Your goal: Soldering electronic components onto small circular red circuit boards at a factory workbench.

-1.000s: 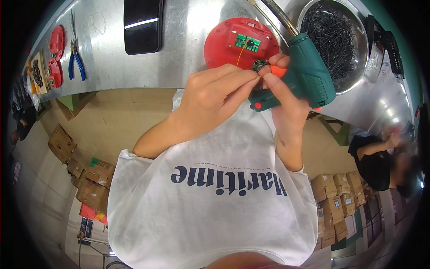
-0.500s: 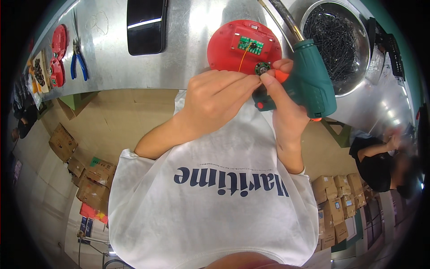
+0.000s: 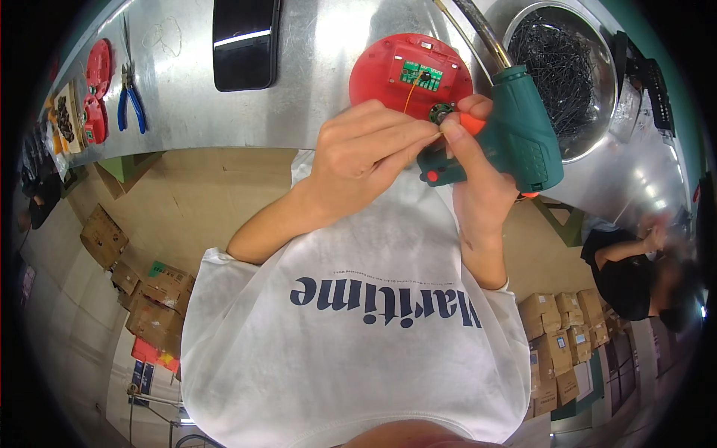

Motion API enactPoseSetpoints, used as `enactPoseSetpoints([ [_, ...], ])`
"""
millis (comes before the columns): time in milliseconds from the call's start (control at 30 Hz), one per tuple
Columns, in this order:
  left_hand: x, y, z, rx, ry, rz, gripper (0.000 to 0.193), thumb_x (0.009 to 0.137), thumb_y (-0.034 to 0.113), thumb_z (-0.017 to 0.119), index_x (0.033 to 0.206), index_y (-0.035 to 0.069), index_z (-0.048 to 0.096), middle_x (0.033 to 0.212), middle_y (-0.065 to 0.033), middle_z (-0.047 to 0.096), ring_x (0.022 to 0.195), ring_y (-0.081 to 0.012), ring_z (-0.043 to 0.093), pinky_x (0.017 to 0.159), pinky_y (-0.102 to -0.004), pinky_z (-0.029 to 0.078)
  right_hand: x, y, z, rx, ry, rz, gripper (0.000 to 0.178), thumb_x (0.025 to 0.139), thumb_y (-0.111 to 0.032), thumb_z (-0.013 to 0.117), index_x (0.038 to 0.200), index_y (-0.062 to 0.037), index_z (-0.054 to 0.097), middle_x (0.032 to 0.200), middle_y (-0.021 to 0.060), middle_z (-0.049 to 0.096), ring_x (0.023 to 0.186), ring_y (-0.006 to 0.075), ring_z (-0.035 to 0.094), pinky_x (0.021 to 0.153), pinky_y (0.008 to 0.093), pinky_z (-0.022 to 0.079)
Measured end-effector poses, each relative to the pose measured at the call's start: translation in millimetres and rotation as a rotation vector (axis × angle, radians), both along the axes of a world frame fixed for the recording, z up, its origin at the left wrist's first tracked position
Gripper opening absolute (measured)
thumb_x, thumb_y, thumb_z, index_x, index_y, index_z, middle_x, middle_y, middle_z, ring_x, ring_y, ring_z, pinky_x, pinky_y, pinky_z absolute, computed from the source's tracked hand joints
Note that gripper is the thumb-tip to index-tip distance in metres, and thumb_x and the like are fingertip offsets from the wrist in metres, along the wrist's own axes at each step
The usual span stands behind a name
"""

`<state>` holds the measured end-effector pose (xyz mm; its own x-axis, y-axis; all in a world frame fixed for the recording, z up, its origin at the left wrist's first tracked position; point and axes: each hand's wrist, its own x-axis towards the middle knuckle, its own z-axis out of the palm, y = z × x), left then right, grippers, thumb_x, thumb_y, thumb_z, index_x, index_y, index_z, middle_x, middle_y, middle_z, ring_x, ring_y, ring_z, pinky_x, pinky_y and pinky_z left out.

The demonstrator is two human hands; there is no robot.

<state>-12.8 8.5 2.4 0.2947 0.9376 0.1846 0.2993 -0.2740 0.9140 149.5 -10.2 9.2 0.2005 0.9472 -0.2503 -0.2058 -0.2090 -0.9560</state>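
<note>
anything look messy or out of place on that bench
Just one thing: a thin, pale curl, possibly stray wire, lies loose on the metal bench between the blue-handled pliers and the black phone. Nothing looks spilled; the thin black pieces sit inside their bowl.

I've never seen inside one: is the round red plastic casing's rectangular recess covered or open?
Open: the small green circuit board lies uncovered in the casing.

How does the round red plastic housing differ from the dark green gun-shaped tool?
The housing is a red disc; the tool is green and angled, with a long metal tube. The housing lies on the metal table; the right hand holds the tool. Both are partly hidden.
</note>
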Motion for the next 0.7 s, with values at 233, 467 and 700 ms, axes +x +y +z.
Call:
enactPoseSetpoints([
  [233,5,3,-16,-0.007,0.071,0.251,0.013,0.073,-0.004,0.072,0.085,0.001,0.072,0.121,-0.012,0.057,0.093,-0.0185,0.053,0.07,-0.0275,0.049,26,-17,20,-0.089,0.068,-0.022,0.018,0.087,-0.006,0.057,0.102,0.0022,0.054,0.107,0.0169,0.056,0.077,0.0179,0.058,0.066,0.0284,0.046],
  [467,9,8,-22,-0.06,0.019,0.284,0.006,0.073,-0.001,0.073,0.079,0.0,0.07,0.125,-0.0129,0.056,0.103,-0.0193,0.05,0.086,-0.0301,0.046,71,-49,18,-0.22,0.05,0.251,0.02,0.082,-0.012,0.059,0.094,0.0021,0.052,0.1,0.0182,0.056,0.069,0.0157,0.051,0.062,0.0275,0.042],
  [700,12,10,-20,-0.062,0.029,0.288,0.006,0.074,-0.001,0.072,0.079,-0.002,0.07,0.124,-0.013,0.057,0.103,-0.0189,0.05,0.088,-0.031,0.045,70,-50,22,-0.219,-0.164,0.221,0.024,0.08,-0.009,0.059,0.098,0.0056,0.056,0.081,0.016,0.059,0.065,0.0158,0.052,0.059,0.0271,0.042],
])
